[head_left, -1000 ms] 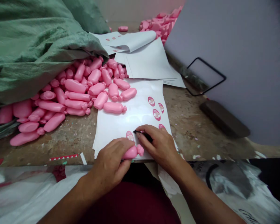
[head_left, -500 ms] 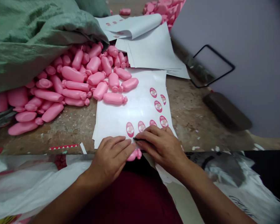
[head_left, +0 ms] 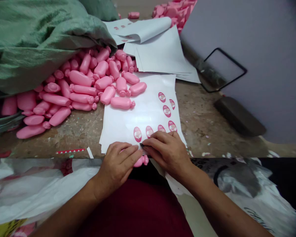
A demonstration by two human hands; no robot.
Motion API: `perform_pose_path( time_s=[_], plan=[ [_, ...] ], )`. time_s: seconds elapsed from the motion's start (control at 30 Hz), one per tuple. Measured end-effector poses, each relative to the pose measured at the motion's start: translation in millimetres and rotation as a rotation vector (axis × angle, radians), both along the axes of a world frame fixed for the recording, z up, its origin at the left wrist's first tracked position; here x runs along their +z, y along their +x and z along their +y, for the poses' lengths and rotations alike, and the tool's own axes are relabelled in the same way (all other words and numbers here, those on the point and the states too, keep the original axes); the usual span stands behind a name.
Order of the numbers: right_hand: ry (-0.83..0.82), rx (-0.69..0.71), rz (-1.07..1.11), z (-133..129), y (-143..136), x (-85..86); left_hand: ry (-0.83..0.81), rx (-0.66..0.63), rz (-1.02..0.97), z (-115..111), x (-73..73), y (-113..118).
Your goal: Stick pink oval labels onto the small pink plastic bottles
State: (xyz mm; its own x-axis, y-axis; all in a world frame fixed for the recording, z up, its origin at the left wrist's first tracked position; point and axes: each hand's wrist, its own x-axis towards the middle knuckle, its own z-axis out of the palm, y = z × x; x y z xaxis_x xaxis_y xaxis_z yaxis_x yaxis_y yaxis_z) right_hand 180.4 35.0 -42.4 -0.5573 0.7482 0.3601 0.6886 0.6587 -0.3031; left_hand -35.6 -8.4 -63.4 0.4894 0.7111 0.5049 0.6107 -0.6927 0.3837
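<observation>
My left hand (head_left: pixel 120 161) is wrapped over a pink bottle (head_left: pixel 141 161) at the table's front edge; the bottle's knobbed end sticks out to the right under the fingers. Pinched in my right hand (head_left: pixel 166 151) is a small dark tool (head_left: pixel 142 144), its tip close to my left fingertips. Both hands rest by the lower edge of a white sticker sheet (head_left: pixel 128 120). Oval red stickers (head_left: pixel 137 134) remain on its lower and right parts. Several pink bottles (head_left: pixel 122 102) lie on the sheet's upper left.
A large heap of pink bottles (head_left: pixel 80 78) spills from a green sack (head_left: pixel 39 42). More white sheets (head_left: pixel 162 52) lie behind. On the right are a dark block (head_left: pixel 239 117) and a black wire frame (head_left: pixel 244 70). Plastic bags (head_left: pixel 39 194) hang below the table edge.
The view has shifted slightly. Both hands stay at the sheet's lower edge in nearly the same pose, with the bottle and dark tool still held.
</observation>
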Motion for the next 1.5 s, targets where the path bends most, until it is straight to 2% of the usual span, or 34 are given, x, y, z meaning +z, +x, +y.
perform_pose_path(
  time_s=[0.17, 0.37, 0.53, 0.87, 1.2, 1.5],
  plan=[
    [0.039, -0.002, 0.072, -2, 1, -7.1, 0.001, 0.007, -0.009, 0, -0.1, 1],
    [-0.094, 0.019, 0.104, -1, 8, -5.1, 0.007, 0.003, -0.001, 1, 1.2, 0],
    [-0.010, 0.012, 0.021, 1, 7, -2.2, 0.011, 0.001, 0.004, 0, 1.5, 0],
    [0.028, 0.069, 0.026, 6, 8, -7.4, -0.014, -0.002, -0.005, 0, 1.0, 0],
    [-0.198, 0.140, 0.128, 17, 15, -3.0, -0.029, -0.004, 0.014, 0, 0.3, -2],
    [-0.081, 0.132, -0.011, 13, 9, -3.6, -0.028, -0.006, -0.016, -1, 1.9, 1]
  ],
)
